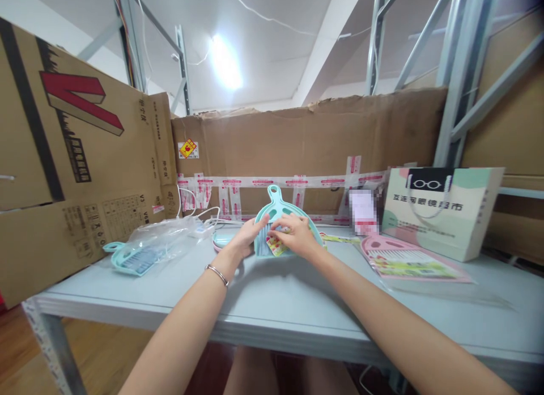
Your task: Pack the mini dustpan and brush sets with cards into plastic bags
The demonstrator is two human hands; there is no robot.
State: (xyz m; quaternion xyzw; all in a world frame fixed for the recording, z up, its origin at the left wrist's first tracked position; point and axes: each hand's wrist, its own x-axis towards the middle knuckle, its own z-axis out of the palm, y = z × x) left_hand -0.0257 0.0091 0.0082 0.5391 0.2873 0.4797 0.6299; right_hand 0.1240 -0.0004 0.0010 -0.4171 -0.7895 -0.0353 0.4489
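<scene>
A light blue dustpan (pixel 276 198) with a small brush (pixel 262 242) nested in it stands tilted up above the middle of the table. My left hand (pixel 245 236) grips its left side, the thumb over the front and the fingers partly hidden behind. Against its front, my right hand (pixel 298 234) pinches a colourful printed card (pixel 277 246), which partly covers the bristles. Behind my left hand lies another flat light blue item (pixel 223 240), mostly hidden.
On the left, a blue dustpan set (pixel 136 260) lies in a clear plastic bag (pixel 170 236). A pink dustpan set (pixel 393 250) in plastic lies right, before a paper bag (pixel 442 213). Cardboard (pixel 297 140) walls the table's (pixel 297 304) back; a large box (pixel 85 157) stands left.
</scene>
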